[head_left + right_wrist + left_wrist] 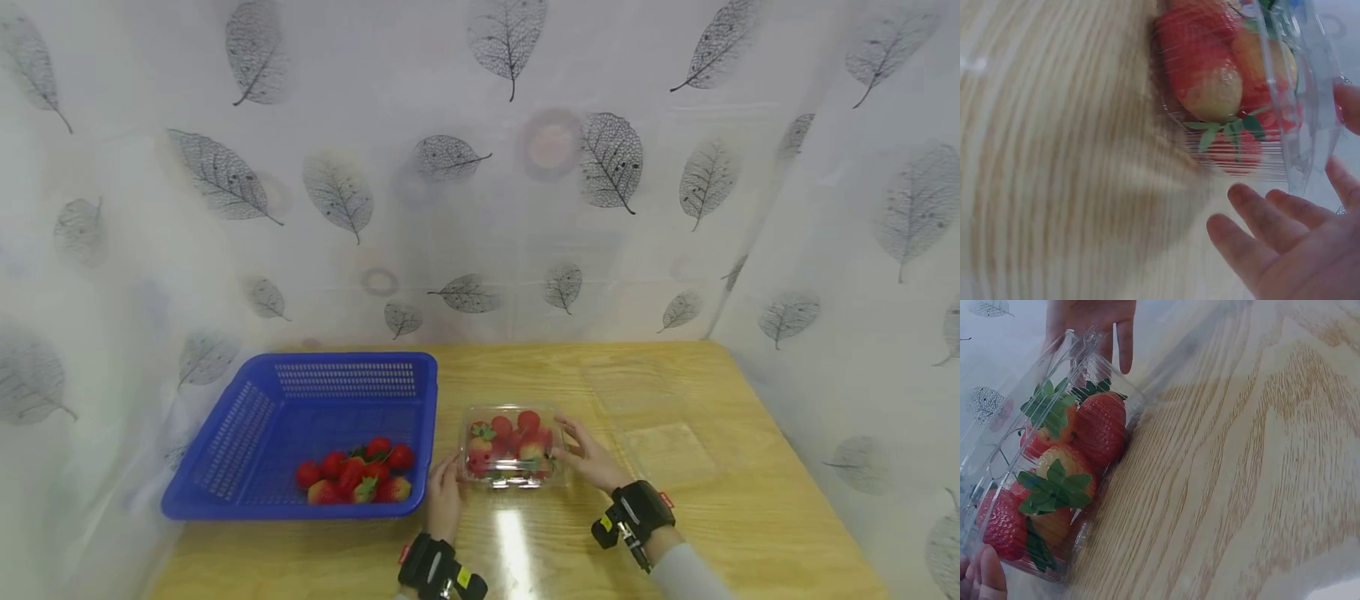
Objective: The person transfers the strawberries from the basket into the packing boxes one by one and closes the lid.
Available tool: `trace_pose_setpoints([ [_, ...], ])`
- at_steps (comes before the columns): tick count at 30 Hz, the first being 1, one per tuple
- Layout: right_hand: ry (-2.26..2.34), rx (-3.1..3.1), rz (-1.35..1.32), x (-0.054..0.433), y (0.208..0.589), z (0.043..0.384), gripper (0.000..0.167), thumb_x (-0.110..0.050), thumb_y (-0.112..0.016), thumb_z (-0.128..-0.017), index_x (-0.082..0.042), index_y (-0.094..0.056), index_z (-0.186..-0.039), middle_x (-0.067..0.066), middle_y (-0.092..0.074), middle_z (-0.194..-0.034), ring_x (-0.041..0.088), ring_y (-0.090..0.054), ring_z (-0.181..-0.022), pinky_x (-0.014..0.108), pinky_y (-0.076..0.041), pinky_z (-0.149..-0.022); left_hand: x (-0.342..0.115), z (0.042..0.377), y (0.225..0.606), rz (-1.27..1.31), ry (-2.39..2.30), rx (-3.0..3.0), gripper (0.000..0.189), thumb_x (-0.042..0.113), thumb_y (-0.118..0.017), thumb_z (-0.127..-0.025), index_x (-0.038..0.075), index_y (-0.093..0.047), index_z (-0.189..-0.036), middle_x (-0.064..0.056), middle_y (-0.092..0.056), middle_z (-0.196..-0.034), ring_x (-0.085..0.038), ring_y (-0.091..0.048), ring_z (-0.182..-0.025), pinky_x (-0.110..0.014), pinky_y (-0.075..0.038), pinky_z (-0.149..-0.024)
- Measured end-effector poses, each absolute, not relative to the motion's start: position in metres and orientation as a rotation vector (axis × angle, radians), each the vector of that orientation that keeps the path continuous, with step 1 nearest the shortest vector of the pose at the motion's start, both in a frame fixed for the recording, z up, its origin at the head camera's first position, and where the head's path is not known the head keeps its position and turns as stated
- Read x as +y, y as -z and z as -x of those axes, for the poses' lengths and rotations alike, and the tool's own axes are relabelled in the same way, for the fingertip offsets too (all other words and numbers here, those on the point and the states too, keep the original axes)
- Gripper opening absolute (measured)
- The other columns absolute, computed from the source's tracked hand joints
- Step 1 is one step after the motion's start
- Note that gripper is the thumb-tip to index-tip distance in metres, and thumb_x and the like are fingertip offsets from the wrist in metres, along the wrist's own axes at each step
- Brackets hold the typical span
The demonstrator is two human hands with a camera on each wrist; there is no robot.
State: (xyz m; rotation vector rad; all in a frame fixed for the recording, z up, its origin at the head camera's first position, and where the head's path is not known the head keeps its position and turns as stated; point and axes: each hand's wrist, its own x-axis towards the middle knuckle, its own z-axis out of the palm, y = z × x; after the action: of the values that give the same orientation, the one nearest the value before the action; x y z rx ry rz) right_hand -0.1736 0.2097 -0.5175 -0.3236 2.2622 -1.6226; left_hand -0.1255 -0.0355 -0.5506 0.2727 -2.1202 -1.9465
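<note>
A clear plastic clamshell box [517,482] packed with red strawberries [501,429] stands on the wooden table, its lid down over the fruit. My left hand [445,500] lies along the box's left side, fingers extended and fingertips [991,575] right at its corner in the left wrist view. On the opposite side, my right hand [592,460] reaches toward the box with straight, spread fingers. In the right wrist view the fingers [1260,225] lie close to the box's end wall, and green leaves show on several berries inside.
To the left sits a blue slotted basket [300,510] with more strawberries [360,477] in its front right corner. Transparent plastic containers [667,452] lie on the right of the table [772,533]. A leaf-patterned curtain [465,225] hangs behind and at both sides.
</note>
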Motion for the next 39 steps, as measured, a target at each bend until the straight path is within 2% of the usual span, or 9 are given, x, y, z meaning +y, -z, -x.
trace_pose_setpoints([
  [3,1.629,2.275,0.334,0.208,0.520,0.172,0.060,-0.017,-0.051,-0.093,-0.005,-0.018,-0.142,0.027,-0.014,-0.146,0.046,-0.014,-0.132,0.058,-0.024,-0.102,-0.036,0.122,0.539,-0.354,2.071,-2.097,0.029,-0.003,-0.047,-0.089,-0.015,-0.053,-0.115,-0.018,-0.055,-0.088,-0.014,-0.051,-0.066,-0.023,-0.044,-0.054],
  [6,1.621,2.305,0.263,0.205,0.520,0.168,0.063,-0.020,-0.050,-0.094,-0.004,-0.015,-0.143,0.031,-0.018,-0.144,0.049,-0.021,-0.129,0.058,-0.028,-0.100,-0.035,0.119,0.524,-0.391,2.084,-2.116,0.031,-0.005,-0.053,-0.085,-0.017,-0.052,-0.113,-0.020,-0.058,-0.090,-0.016,-0.054,-0.068,-0.020,-0.042,-0.054],
  [9,1.620,2.325,0.117,0.203,0.523,0.162,0.063,-0.024,-0.050,-0.094,-0.001,-0.017,-0.143,0.033,-0.031,-0.136,0.049,-0.038,-0.119,0.054,-0.039,-0.092,-0.035,0.118,0.520,-0.447,2.117,-2.118,0.030,-0.004,-0.053,-0.083,-0.019,-0.051,-0.109,-0.022,-0.060,-0.089,-0.021,-0.058,-0.072,-0.021,-0.045,-0.057],
  [14,1.756,2.200,0.020,0.206,0.531,0.152,0.057,-0.026,-0.047,-0.095,0.009,-0.027,-0.136,0.026,-0.044,-0.117,0.030,-0.056,-0.096,0.039,-0.050,-0.080,-0.034,0.126,0.540,-0.504,2.185,-2.088,0.031,-0.001,-0.052,-0.084,-0.020,-0.050,-0.108,-0.014,-0.061,-0.084,-0.017,-0.058,-0.067,-0.023,-0.048,-0.056],
  [19,1.896,1.892,0.143,0.215,0.536,0.145,0.061,-0.015,-0.045,-0.095,0.019,-0.014,-0.136,0.021,-0.043,-0.114,0.018,-0.058,-0.092,0.033,-0.049,-0.086,-0.033,0.130,0.547,-0.532,2.219,-2.030,0.033,-0.002,-0.054,-0.083,-0.020,-0.049,-0.110,-0.012,-0.059,-0.084,-0.010,-0.054,-0.064,-0.021,-0.048,-0.057],
  [23,2.009,1.723,0.053,0.215,0.537,0.142,0.064,-0.008,-0.047,-0.093,0.017,-0.008,-0.137,0.010,-0.054,-0.101,0.012,-0.059,-0.090,0.029,-0.048,-0.088,-0.035,0.130,0.546,-0.550,2.287,-1.980,0.035,-0.003,-0.053,-0.082,-0.020,-0.047,-0.112,-0.006,-0.056,-0.083,-0.006,-0.052,-0.064,-0.018,-0.046,-0.059],
  [28,2.129,1.656,-0.138,0.210,0.536,0.139,0.062,0.000,-0.049,-0.090,0.015,-0.014,-0.138,0.005,-0.063,-0.087,0.012,-0.062,-0.082,0.027,-0.050,-0.082,-0.036,0.129,0.543,-0.540,2.351,-1.953,0.034,-0.005,-0.052,-0.081,-0.020,-0.045,-0.111,-0.001,-0.051,-0.078,-0.005,-0.050,-0.063,-0.016,-0.044,-0.059],
  [33,2.163,1.671,-0.174,0.209,0.536,0.138,0.059,0.003,-0.050,-0.087,0.017,-0.019,-0.136,0.005,-0.066,-0.082,0.012,-0.064,-0.075,0.025,-0.052,-0.075,-0.036,0.130,0.542,-0.527,2.392,-1.915,0.034,-0.008,-0.052,-0.080,-0.021,-0.044,-0.110,-0.002,-0.051,-0.079,-0.003,-0.049,-0.062,-0.015,-0.044,-0.059],
  [39,2.157,1.670,-0.154,0.210,0.535,0.138,0.060,0.003,-0.050,-0.087,0.017,-0.018,-0.136,0.004,-0.066,-0.081,0.011,-0.064,-0.074,0.024,-0.052,-0.074,-0.037,0.129,0.542,-0.506,2.430,-1.892,0.035,-0.010,-0.050,-0.080,-0.023,-0.041,-0.112,-0.003,-0.050,-0.081,-0.003,-0.049,-0.061,-0.014,-0.043,-0.058],
])
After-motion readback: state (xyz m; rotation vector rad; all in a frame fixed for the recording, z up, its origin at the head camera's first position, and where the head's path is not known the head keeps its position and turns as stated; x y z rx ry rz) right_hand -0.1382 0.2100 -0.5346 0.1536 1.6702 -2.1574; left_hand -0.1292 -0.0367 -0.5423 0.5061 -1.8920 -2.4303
